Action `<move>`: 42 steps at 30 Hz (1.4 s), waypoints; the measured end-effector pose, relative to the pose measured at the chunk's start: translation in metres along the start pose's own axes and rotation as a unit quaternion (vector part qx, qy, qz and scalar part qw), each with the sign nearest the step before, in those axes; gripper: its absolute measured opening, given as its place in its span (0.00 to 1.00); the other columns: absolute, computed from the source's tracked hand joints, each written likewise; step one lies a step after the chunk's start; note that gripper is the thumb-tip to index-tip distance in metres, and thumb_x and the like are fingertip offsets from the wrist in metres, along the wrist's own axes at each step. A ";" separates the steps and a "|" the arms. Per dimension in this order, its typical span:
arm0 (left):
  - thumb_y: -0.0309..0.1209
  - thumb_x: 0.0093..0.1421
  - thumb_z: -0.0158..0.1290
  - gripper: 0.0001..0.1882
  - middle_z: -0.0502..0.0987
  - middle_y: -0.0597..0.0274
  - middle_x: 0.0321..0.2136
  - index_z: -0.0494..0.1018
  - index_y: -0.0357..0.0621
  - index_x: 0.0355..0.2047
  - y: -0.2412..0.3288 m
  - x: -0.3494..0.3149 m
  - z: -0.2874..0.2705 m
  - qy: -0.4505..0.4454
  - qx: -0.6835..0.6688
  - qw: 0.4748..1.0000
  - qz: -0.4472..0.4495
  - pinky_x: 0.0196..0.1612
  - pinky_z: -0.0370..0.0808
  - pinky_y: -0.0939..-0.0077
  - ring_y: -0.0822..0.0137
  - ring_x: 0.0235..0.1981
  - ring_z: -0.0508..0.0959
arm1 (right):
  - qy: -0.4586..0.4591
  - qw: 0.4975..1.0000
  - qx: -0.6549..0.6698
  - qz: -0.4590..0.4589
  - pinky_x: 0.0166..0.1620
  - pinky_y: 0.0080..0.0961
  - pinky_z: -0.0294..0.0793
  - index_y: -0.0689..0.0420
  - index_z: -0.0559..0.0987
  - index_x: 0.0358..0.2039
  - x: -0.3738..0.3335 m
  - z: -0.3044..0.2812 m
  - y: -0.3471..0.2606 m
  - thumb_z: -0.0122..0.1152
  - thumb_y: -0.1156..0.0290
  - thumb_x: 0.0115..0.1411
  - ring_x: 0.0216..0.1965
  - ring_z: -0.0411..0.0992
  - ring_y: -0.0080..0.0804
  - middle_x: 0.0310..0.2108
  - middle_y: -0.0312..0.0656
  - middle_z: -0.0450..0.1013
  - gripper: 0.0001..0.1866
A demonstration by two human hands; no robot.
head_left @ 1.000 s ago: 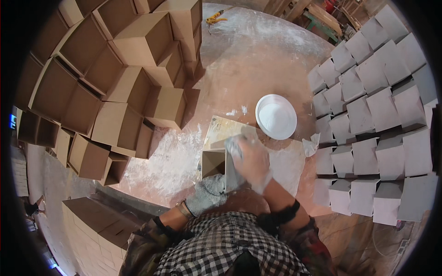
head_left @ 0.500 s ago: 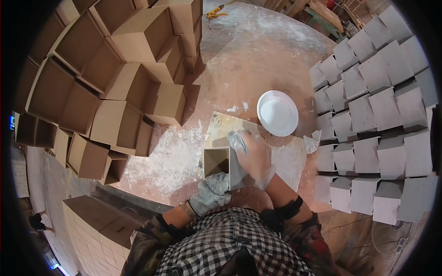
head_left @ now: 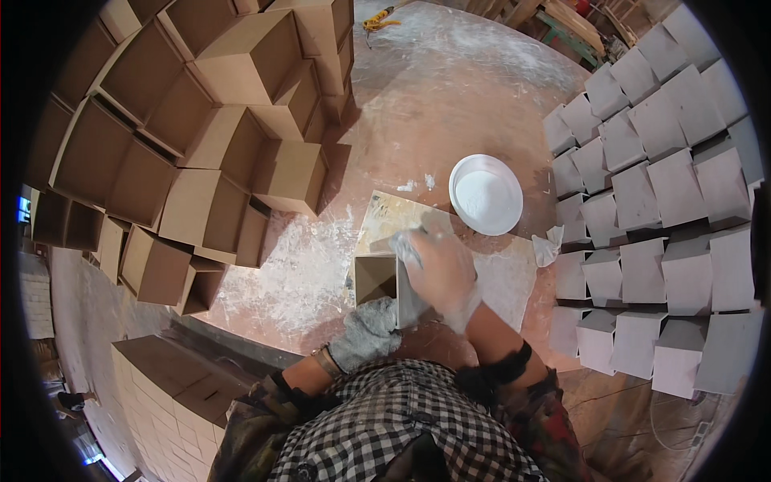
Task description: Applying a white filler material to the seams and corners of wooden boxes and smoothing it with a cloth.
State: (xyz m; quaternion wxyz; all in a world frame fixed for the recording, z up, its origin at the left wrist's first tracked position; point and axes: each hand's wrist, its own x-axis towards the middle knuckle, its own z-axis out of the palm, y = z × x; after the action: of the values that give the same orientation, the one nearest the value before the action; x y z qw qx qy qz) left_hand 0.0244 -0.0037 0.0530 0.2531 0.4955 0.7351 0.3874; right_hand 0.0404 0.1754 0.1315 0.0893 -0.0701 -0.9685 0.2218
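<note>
A small open box [head_left: 375, 279], brown inside with its right face coated whitish grey, rests on a stained board [head_left: 506, 283]. In a grey knitted glove, my left hand [head_left: 365, 333] grips the box at its near edge. My right hand [head_left: 443, 275], covered by a thin see-through glove, is closed round a pale grey wad, perhaps a cloth [head_left: 406, 247], at the box's upper right edge. Most of the coated face lies under my right hand. Beyond it stands a round white basin [head_left: 455, 178] with white matter inside.
Stacked bare brown boxes [head_left: 221, 72] rise on the left, and rows of grey-white coated boxes [head_left: 642, 197] on the right. A crumpled white scrap [head_left: 548, 247] lies right of the board. A yellow tool [head_left: 377, 20] sits at the table's far edge. More boxes [head_left: 165, 377] stand lower left.
My right hand and the wad have shifted slightly left along the box's edge. My left hand keeps its grip on the box. The whole view has moved a little.
</note>
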 end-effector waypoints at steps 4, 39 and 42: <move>0.35 0.54 0.55 0.23 0.73 0.51 0.43 0.69 0.43 0.50 -0.008 -0.005 0.012 0.007 -0.141 0.990 -0.025 0.51 0.68 0.62 0.53 0.47 0.73 | -0.023 0.987 0.101 -0.123 0.29 0.36 0.73 0.51 0.77 0.36 -0.058 -0.010 -0.014 0.60 0.74 0.47 0.28 0.73 0.43 0.33 0.42 0.72 0.13; 0.33 0.53 0.53 0.16 0.74 0.48 0.36 0.71 0.41 0.41 0.018 0.010 0.007 0.031 0.083 0.993 -0.076 0.40 0.72 0.57 0.47 0.38 0.74 | 0.046 0.998 0.032 -0.037 0.28 0.32 0.74 0.51 0.76 0.34 -0.039 0.006 0.010 0.58 0.74 0.50 0.28 0.74 0.40 0.34 0.41 0.73 0.09; 0.35 0.53 0.53 0.17 0.74 0.48 0.35 0.71 0.40 0.42 0.005 0.001 0.015 0.052 0.042 0.994 -0.091 0.39 0.72 0.57 0.47 0.37 0.74 | 0.021 0.996 0.051 -0.067 0.28 0.33 0.74 0.51 0.77 0.32 -0.062 0.003 -0.005 0.59 0.73 0.51 0.27 0.74 0.42 0.33 0.41 0.73 0.06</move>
State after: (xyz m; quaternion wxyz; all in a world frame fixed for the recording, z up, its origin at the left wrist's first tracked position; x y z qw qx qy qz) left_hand 0.0379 0.0031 0.0487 0.2276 0.4159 0.8051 0.3564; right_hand 0.0996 0.1588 0.1228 0.1282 -0.0047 -0.9562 0.2630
